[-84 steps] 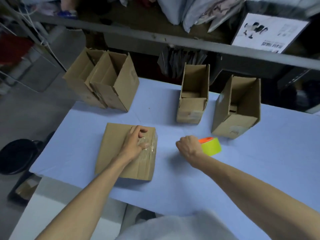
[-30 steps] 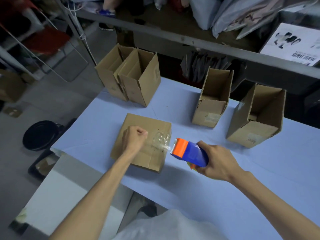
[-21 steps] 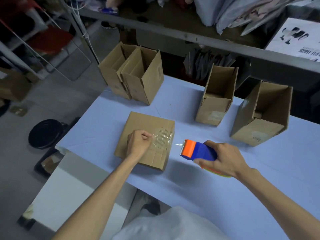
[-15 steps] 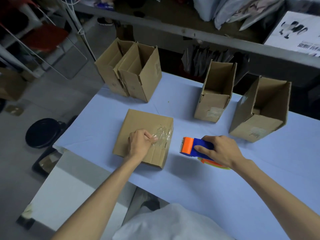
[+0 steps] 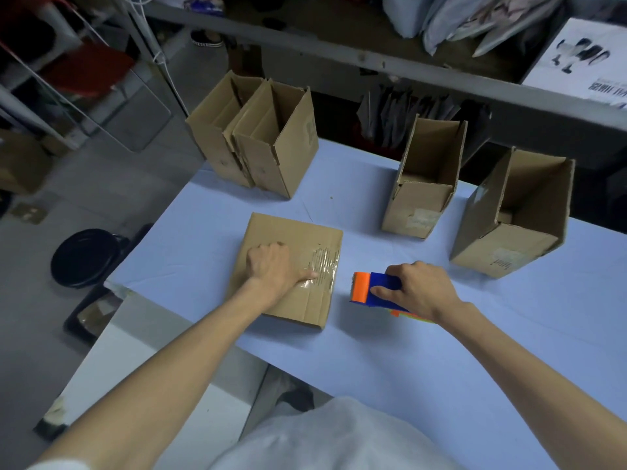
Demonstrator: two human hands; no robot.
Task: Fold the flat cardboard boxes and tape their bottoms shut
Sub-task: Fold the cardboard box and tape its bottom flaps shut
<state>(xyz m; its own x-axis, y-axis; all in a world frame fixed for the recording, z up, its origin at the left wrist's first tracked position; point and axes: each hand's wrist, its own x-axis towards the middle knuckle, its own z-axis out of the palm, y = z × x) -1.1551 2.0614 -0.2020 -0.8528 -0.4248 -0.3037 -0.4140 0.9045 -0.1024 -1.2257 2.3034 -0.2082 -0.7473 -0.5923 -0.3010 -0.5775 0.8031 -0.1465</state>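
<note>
While thumb presses clear tape (image 5: pixel 324 262), step: sealing overturned cardboard box (image 5: pixel 281 232) bottom
left hand (image 5: pixel 271 266): fingers curled, holding nothing
right hand (image 5: pixel 420 286): grip closed round tape dispenser (image 5: pixel 368 288)
next: probably flip box upright

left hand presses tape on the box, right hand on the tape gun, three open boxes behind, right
No: the head view shows four open boxes behind, not three. The left hand does press tape on the box, and the right hand is on the tape gun.
</note>
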